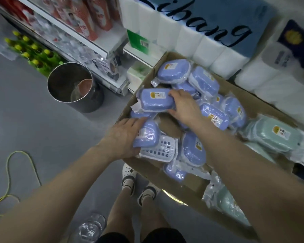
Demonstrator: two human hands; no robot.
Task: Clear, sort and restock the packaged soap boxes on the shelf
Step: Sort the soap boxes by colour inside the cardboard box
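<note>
An open cardboard carton (186, 188) holds several purple soap boxes in clear plastic wrap. My right hand (182, 106) grips one purple soap box (155, 100) at the carton's far left corner, lifted over the others. At the near left side my left hand (125, 137) holds another purple soap box (147, 134), which lies on a white slotted tray insert (161, 150). More purple boxes are piled at the back (173, 71) and on the right (213, 114). Pale green soap boxes (274, 135) are stacked on the shelf just right of the carton.
A metal bin (72, 86) stands on the grey floor left of the carton. White paper-roll packs (182, 35) fill the shelf behind. Green bottles with yellow caps (32, 53) sit at far left. A yellow-green cord (9, 174) and a clear bottle (91, 227) lie on the floor by my feet.
</note>
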